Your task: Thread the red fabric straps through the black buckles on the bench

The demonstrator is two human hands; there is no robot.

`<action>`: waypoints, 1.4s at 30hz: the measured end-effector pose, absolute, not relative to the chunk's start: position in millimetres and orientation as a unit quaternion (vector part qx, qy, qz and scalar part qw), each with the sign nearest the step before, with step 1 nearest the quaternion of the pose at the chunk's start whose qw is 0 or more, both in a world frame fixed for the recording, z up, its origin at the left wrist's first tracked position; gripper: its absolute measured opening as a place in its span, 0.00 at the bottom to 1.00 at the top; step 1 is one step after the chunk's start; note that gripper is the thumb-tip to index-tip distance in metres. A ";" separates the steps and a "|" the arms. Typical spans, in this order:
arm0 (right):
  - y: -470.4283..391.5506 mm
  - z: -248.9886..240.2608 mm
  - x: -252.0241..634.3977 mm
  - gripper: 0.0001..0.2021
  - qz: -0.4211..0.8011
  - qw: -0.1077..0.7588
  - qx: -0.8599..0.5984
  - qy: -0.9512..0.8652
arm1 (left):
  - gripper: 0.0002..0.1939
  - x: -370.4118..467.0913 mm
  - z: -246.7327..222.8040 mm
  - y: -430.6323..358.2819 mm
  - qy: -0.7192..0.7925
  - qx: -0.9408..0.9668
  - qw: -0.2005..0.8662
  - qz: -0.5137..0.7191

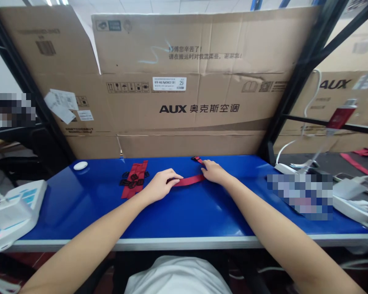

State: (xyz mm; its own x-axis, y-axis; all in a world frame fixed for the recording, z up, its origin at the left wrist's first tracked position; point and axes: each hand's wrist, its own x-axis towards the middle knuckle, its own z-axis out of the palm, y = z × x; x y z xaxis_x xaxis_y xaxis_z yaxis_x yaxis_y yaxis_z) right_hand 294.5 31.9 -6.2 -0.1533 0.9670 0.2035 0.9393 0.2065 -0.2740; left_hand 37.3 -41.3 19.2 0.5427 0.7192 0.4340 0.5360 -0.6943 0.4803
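The narrow red strap (188, 180) looks flat and stretches between both hands over the blue table (184, 220). The left hand (164, 185) pinches it between thumb and fingers; the right hand (214, 171) has fingers closed on it, with a black buckle (196, 158) just beyond. Blue surface extends toward the grey front edge (184, 243). Behind stands a cardboard panel (214, 90); other red straps (140, 167) lie leftward.
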 end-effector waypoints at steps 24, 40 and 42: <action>16.2 9.3 291.9 0.07 0.177 0.169 -0.494 -0.834 | 0.09 -71.5 47.5 24.4 0.621 0.737 0.098 0.249; -4.9 -6.7 227.5 0.06 0.145 0.238 -0.453 -0.846 | 0.18 -55.3 28.5 18.1 0.609 0.779 0.062 0.137; -4.3 -4.8 230.8 0.06 0.158 0.254 -0.441 -0.846 | 0.18 -51.6 26.8 16.3 0.592 0.789 0.075 0.143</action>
